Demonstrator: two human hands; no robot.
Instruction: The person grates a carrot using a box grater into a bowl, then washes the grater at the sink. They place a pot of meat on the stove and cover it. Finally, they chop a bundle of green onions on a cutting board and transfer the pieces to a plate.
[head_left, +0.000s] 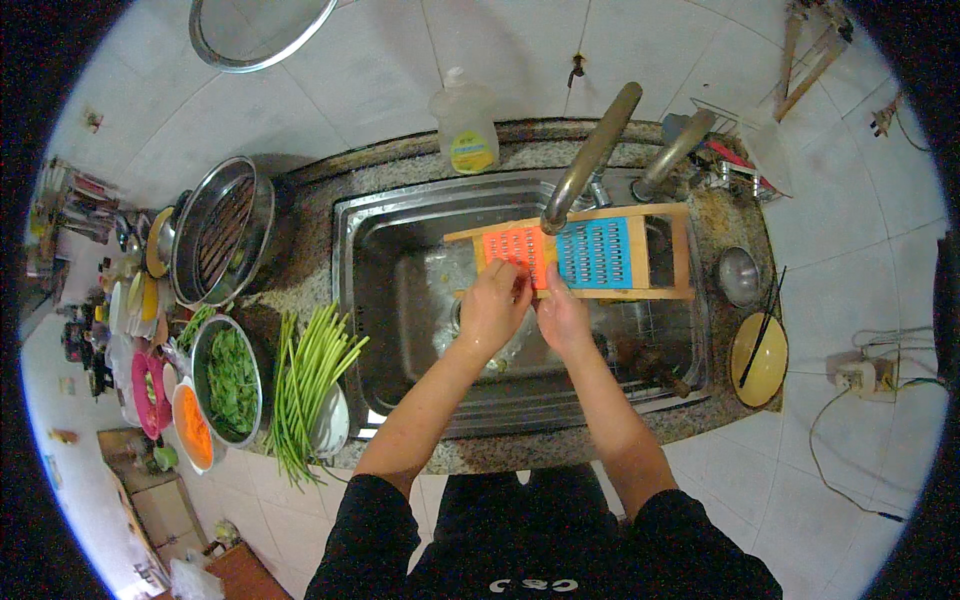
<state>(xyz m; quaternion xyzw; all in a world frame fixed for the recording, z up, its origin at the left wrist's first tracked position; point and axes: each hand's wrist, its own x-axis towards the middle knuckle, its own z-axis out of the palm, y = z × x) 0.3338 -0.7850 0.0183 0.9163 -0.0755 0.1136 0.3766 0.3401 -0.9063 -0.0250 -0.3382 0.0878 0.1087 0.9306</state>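
Observation:
A wooden-framed grater (637, 251) lies slantwise across the upper right of the stainless-steel sink (394, 322). It has an orange grating plate (512, 241) on the left and a blue grating plate (596, 255) on the right. My right hand (564, 319) grips the frame's near edge, thumb on top between the two plates. Curled fingers of my left hand (491, 309) touch the orange plate; whether anything is pinched under them is hidden. The metal faucet (600, 150) reaches over the grater, its spout ending above the wood between the plates. Small scraps lie on the wet sink floor.
Green stalks (311, 390) overhang the counter's left front edge, beside a bowl of leafy greens (231, 379) and a bowl of shredded orange vegetable (193, 427). A plastic bottle (466, 135) stands behind the sink. At right are a metal bowl (739, 276) and a yellow bowl (759, 367) with chopsticks.

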